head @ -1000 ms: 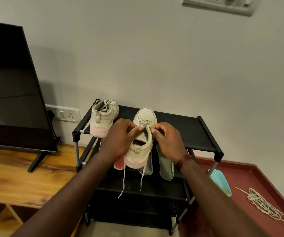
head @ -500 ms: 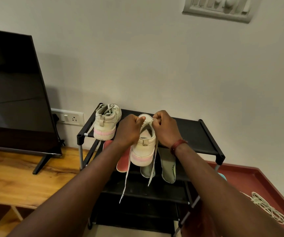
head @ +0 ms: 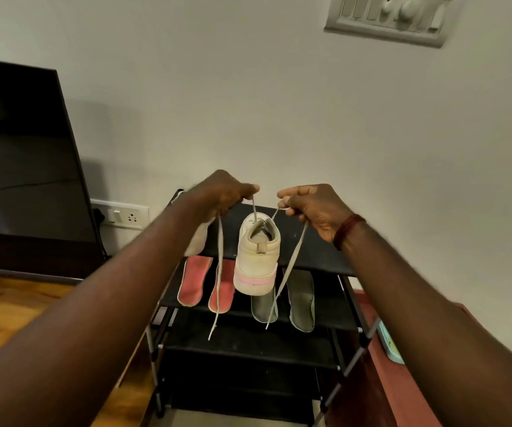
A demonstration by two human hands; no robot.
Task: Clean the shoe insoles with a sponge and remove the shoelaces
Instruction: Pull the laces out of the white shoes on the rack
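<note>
Shoe (head: 258, 257) work is happening at a black shoe rack (head: 325, 257) against the wall, with a dark television (head: 23, 155) off to the left. The cream shoe sits heel-out on the rack's top shelf, its heel overhanging the front edge above four insoles (head: 217, 285) lying on the shelf below, two red and two grey-green. A second shoe (head: 197, 238) shows partly behind the left forearm.

Each strand of the shoelace (head: 220, 257) rises from the shoe to a hand. The left hand (head: 222, 195) has its fingers closed around one strand, the loose tail dangling below; the right hand (head: 310, 208) pinches the other strand between thumb and forefinger, its tail hanging too.

Judging by the overhang, a hard upward tug could drag the shoe off the shelf onto the insoles. Uneven pulling may also jam the lace in an eyelet.
</note>
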